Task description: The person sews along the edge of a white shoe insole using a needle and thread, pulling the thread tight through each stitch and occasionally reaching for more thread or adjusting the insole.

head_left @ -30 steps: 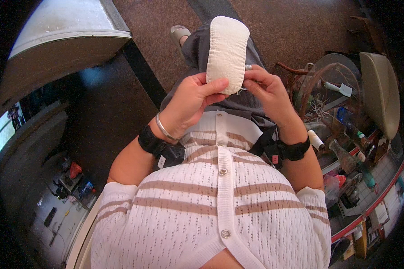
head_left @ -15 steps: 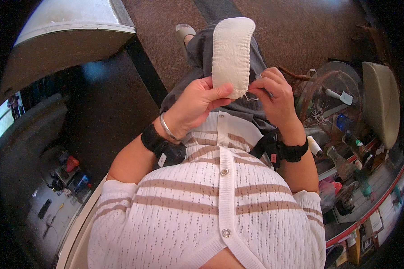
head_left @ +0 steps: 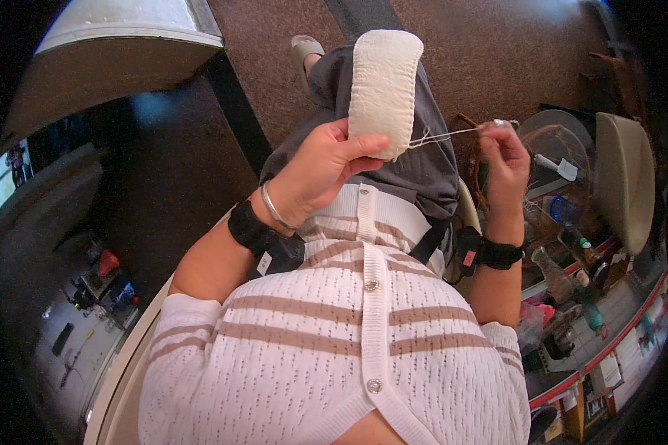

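Note:
A cream insole-shaped cloth pad (head_left: pixel 384 85) stands upright above my lap, with a stitched, puckered edge. My left hand (head_left: pixel 326 167) is closed on its lower end, thumb across the front and the other fingers behind. White thread (head_left: pixel 447 136) runs taut from the pad's lower right edge, with a small loose loop near the pad. Out to the right, my right hand (head_left: pixel 505 159) is closed in a pinch on the far end of this thread. A metallic band shows on one of its fingers. Whether a needle sits in the pinch I cannot make out.
At my right are a round clear tray (head_left: pixel 560 137), a white-bladed tool (head_left: pixel 565 170), a glass bottle (head_left: pixel 551 268) and a cream chair back (head_left: pixel 625 185). On the left stands a dark glossy surface (head_left: pixel 178 141). My sandalled foot (head_left: pixel 304 55) rests on the brown floor.
My right hand has moved from the pad's edge out to the right, drawing the thread into a long taut line. My left hand and the pad have hardly moved.

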{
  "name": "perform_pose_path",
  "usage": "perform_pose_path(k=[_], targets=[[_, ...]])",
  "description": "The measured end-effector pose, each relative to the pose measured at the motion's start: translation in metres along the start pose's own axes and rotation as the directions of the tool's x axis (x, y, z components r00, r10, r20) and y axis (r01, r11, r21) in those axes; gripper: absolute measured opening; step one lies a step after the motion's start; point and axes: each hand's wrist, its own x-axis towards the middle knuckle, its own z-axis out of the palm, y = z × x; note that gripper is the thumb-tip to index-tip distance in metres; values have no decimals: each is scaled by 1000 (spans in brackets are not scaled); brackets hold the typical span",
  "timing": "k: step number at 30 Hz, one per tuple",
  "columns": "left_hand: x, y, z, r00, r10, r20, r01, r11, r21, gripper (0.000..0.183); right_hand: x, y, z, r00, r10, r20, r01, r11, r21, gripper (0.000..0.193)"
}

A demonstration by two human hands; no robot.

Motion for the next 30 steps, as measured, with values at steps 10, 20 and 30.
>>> perform_pose_path(k=[10, 20, 30], targets=[[5, -4, -2, 1000, -10, -24, 10, 1000, -24, 28, -9, -17, -12, 981, 178, -81, -11, 464, 886, 20], [5, -1, -5, 999, -28, -40, 27, 999, -32, 27, -20, -15, -166, 781, 35, -623, 176, 945, 274, 10], [8, -10, 4, 999, -6, -33, 5, 999, -35, 27, -36, -1, -207, 573, -112, -812, 53, 994, -100, 11]])
